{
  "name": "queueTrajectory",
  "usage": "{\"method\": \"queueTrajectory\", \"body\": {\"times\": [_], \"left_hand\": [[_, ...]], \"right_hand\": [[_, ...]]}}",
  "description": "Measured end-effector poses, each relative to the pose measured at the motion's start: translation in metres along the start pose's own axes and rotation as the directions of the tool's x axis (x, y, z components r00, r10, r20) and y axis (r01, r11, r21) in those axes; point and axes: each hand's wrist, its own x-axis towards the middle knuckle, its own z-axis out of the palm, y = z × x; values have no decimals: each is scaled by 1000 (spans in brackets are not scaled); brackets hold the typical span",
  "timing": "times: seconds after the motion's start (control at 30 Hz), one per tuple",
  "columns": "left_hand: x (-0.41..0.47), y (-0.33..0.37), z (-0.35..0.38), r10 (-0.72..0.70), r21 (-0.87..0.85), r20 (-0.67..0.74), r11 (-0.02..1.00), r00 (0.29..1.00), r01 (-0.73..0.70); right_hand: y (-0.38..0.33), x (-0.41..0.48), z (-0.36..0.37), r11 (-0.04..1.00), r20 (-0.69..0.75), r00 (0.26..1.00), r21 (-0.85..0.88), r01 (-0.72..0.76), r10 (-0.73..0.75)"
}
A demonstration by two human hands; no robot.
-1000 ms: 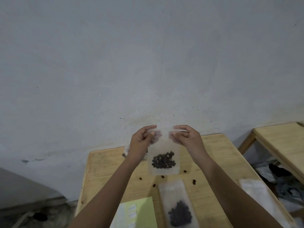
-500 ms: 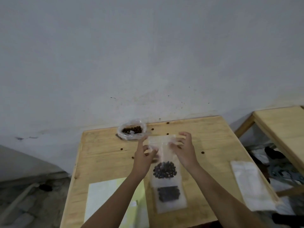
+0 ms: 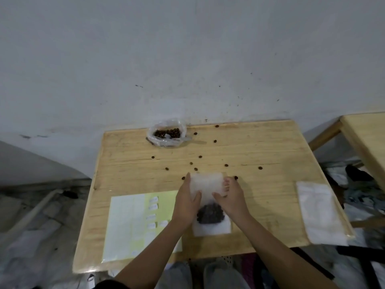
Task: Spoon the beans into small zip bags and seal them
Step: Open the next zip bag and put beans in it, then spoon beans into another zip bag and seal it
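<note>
Down onto the worktop (image 3: 260,155) went the bean bag (image 3: 209,202), which was up in the air before. Both the left hand (image 3: 186,202) and right hand (image 3: 233,200) press flat on it, each grip open and holding nothing. I think this bag is done and is going on the pile.

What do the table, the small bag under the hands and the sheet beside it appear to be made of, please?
Table: pale wood, seemingly unvarnished, with visible grain lines. Small bag: frosted translucent plastic, since the dark beans show through it. Sheet: probably paper, matte white and pale yellow, with small white labels.
</note>
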Motion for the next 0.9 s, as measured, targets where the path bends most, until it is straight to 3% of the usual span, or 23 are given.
{"method": "queueTrajectory", "body": {"times": [0.17,0.33,0.47,0.6,0.73,0.9], "left_hand": [[-3,-5,5,-28,53,21,998,999,27],[3,-7,8,-59,142,53,989,997,51],[8,5,12,-29,164,-74,986,997,41],[18,42,28,66,128,-174,991,983,-44],[29,83,74,205,143,-76,971,976,-193],[23,112,158,302,182,155,927,940,-328]], "right_hand": [[9,-3,4,991,13,998,-123,57,-56],[12,-7,6,988,44,995,-117,98,-93],[14,-7,-7,989,40,990,-50,137,-135],[22,-1,-45,987,-82,984,11,160,-159],[57,6,-101,997,-211,974,0,83,-81],[128,0,-171,991,-360,925,9,-131,125]]}}
